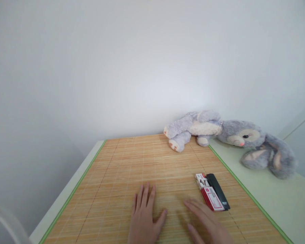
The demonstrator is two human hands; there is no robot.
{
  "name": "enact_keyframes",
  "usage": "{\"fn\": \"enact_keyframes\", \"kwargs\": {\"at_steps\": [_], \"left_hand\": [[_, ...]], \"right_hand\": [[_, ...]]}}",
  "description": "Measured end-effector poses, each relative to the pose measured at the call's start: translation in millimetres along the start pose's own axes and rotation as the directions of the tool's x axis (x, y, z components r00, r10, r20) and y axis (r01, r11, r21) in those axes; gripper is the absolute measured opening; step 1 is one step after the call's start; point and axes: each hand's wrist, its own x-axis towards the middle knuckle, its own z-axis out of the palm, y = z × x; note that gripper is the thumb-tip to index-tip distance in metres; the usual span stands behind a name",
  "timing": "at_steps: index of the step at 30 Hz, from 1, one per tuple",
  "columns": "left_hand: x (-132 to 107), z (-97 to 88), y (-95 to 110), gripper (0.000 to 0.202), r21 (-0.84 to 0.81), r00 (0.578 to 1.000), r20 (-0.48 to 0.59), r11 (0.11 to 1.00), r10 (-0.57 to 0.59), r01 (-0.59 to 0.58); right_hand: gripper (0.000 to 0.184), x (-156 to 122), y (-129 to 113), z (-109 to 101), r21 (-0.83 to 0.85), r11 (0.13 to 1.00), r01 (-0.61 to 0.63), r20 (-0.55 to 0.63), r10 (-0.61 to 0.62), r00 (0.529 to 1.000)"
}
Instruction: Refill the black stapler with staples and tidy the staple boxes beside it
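Note:
My left hand [145, 217] lies flat on the bamboo mat [132, 162], fingers spread, holding nothing. To its right, my right hand [205, 220] is slightly smeared by motion, its fingers stretched out and apart from the thumb, with nothing in it. Just beyond the right hand, a black stapler [218, 191] lies on the mat. Against the stapler's left side rest a small white box [202, 181] with a metal clip pictured on it and a red-and-white box [212, 199]. Neither hand visibly touches these things.
A grey plush rabbit [205, 128] lies on its side along the back, reaching from the mat onto the pale tabletop [274, 196]. A white wall [132, 67] rises behind. A blurred pale curved object [8, 223] shows at the lower left.

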Motion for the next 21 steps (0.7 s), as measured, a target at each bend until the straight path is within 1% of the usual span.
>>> {"fn": "enact_keyframes", "kwargs": {"at_steps": [2,4,6,8,11,16,21], "left_hand": [[1,3.2,3,0.077,0.022,0.999,-0.034,1.000,-0.021,0.022],[1,4.2,7,0.077,0.041,0.998,-0.057,0.998,-0.041,0.043],[1,4.4,8,0.077,0.061,0.995,-0.077,0.996,-0.065,0.070],[1,5.4,7,0.077,0.081,0.992,-0.098,0.993,-0.079,0.087],[0,8.7,4,0.076,0.121,0.991,-0.112,0.989,-0.073,0.087],[0,11.6,3,0.077,0.223,0.992,-0.100,0.970,-0.072,0.093],[0,10.3,3,0.079,0.269,0.994,-0.085,0.959,-0.067,0.088]], "right_hand": [[0.067,27,-24,29,-0.030,0.999,0.041,0.099,-0.038,0.994],[0.072,45,-37,48,-0.106,0.994,-0.009,0.090,0.018,0.996],[0.072,54,-40,58,-0.187,0.980,-0.070,0.055,0.082,0.995],[0.070,55,-40,64,-0.253,0.962,-0.106,0.024,0.115,0.993],[0.069,52,-38,66,-0.316,0.941,-0.122,-0.007,0.126,0.992],[0.069,52,-41,67,-0.392,0.911,-0.127,-0.017,0.130,0.991],[0.069,53,-42,67,-0.427,0.897,-0.117,-0.026,0.118,0.993]]}}
